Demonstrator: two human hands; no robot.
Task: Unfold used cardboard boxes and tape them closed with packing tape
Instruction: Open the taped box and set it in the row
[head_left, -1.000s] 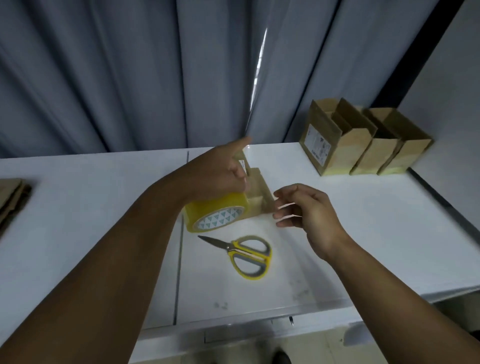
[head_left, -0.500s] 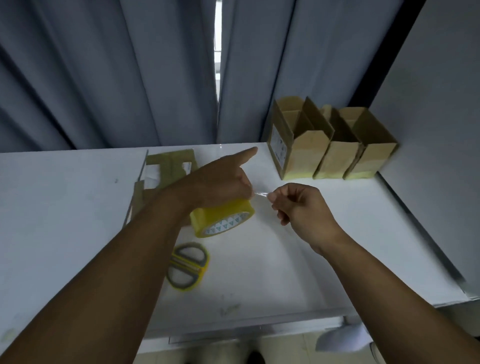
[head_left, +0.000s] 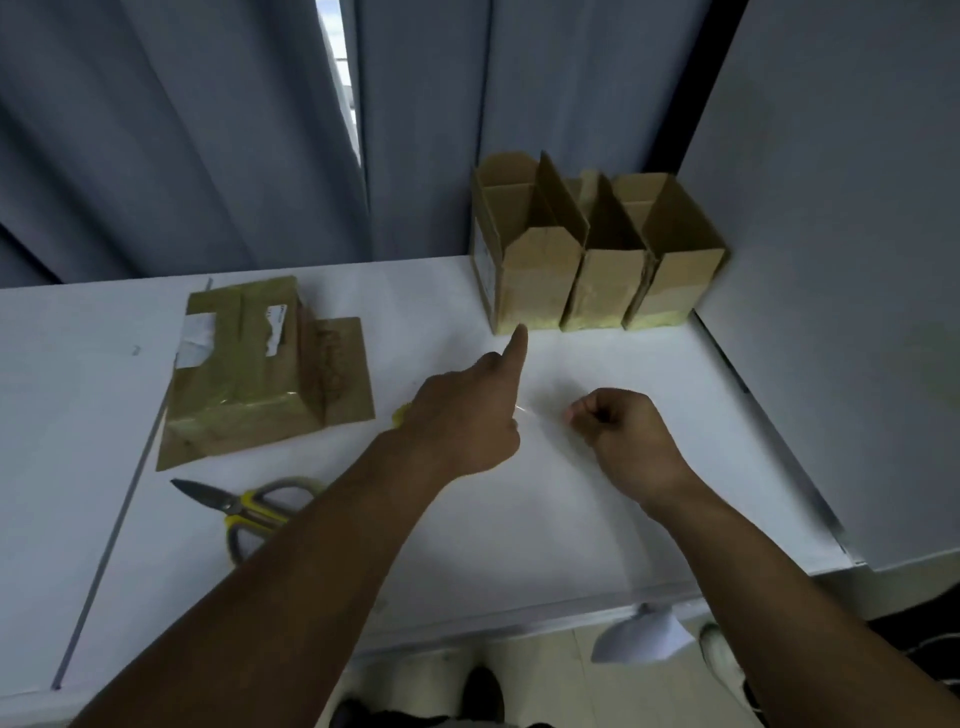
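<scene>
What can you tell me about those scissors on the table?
The scissors lie flat on the white table, in front of the flattened box. Dark metal blades, closed, point left. The handles are yellow and grey, plastic-looking; the left forearm hides part of them. No hand touches them.

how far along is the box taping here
Done: three boxes stand upright at the back, bottoms taped yellow, tops open. In hand: the left hand holds the tape roll, mostly hidden, while the right hand pinches the tape strip. Left: the flat box beside the scissors is not yet set up.
</scene>
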